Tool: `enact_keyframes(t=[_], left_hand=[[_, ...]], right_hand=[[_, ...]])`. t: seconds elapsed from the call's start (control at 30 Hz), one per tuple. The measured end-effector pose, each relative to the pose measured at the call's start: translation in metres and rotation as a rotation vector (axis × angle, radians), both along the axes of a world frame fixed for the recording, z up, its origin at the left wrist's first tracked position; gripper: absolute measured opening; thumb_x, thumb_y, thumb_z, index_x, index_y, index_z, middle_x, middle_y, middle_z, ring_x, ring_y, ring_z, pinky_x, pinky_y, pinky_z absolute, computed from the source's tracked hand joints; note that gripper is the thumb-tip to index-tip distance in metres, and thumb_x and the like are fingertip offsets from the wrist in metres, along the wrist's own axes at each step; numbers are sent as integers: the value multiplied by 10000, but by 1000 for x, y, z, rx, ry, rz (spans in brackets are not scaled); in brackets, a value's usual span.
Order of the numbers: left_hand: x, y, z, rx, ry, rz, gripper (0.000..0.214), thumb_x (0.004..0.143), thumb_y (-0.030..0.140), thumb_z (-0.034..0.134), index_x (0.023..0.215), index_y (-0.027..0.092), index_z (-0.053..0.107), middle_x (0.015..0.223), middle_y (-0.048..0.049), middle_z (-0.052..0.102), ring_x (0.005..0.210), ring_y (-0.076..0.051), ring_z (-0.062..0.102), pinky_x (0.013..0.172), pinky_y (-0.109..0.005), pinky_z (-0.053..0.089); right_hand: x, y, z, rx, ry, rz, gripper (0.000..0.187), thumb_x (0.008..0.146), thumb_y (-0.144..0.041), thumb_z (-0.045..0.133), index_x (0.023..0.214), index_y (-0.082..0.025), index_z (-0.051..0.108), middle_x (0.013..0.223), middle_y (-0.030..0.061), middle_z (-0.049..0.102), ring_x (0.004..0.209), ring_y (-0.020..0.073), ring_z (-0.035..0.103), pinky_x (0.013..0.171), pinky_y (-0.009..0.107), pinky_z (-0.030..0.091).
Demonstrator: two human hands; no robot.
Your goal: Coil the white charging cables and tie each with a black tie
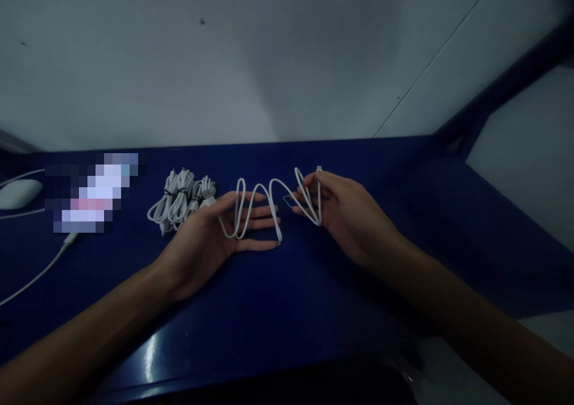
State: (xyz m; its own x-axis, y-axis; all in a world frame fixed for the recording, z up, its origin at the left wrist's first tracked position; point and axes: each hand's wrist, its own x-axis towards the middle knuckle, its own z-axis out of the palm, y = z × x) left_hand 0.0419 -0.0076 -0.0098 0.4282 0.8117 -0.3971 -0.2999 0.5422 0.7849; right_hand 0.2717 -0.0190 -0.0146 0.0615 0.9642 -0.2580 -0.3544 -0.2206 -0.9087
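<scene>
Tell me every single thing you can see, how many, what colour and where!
loose cable: 1, white, looped between the hands
tied cable bundles: several, overlapping, white with dark ties, behind the left hand
thin wire: 1, pale, by the right fingertips
blurred-out thing: 1, mostly pale, left
cords: white, left, exact count unclear; one meets the blurred-out thing
rounded thing: 1, white, far left
table: 1, blue, under everything
wall: 1, grey, behind the table
left hand: 1, palm up, fingers spread, centre-left
right hand: 1, fingers curled around the loose cable, centre-right
</scene>
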Motion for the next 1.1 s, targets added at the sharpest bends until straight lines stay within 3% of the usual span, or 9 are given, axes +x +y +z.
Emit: enact_keyframes(t=[0.33,0.63,0.83,1.1], left_hand=[[-1,-1,1,-3,-64,29,333,1134,350,569,1159,135,822,1356,-235,805,1363,-432,727,1176,-625,582],[0,-1,2,-15,-75,59,333,1132,348,569,1150,134,825,1330,-236,808,1374,-433,716,1171,-630,582],[2,-2,6,-23,-51,65,326,1139,338,550,1123,150,816,1375,-223,801,1399,-430,703,1171,-637,582],[-1,-1,3,-7,-77,36,325,1141,366,561,1154,162,813,1392,-221,798,1399,-428,707,1156,-616,586]], right_hand=[[1,-1,0,18,-100,-1,225,1059,-375,742,955,-211,856,1081,94,798,1066,254,765,972,409,625],[-1,-2,-1,18,-108,6,205,1042,-359,773,971,-205,888,1198,129,832,1167,294,785,1032,455,648],[-1,-3,-1,9,-89,65,195,1035,-358,792,974,-202,892,1169,123,836,1169,286,782,1092,458,629],[-2,-3,1,-21,-48,89,222,1048,-370,765,963,-203,884,1154,115,835,1137,272,784,1061,429,626]])
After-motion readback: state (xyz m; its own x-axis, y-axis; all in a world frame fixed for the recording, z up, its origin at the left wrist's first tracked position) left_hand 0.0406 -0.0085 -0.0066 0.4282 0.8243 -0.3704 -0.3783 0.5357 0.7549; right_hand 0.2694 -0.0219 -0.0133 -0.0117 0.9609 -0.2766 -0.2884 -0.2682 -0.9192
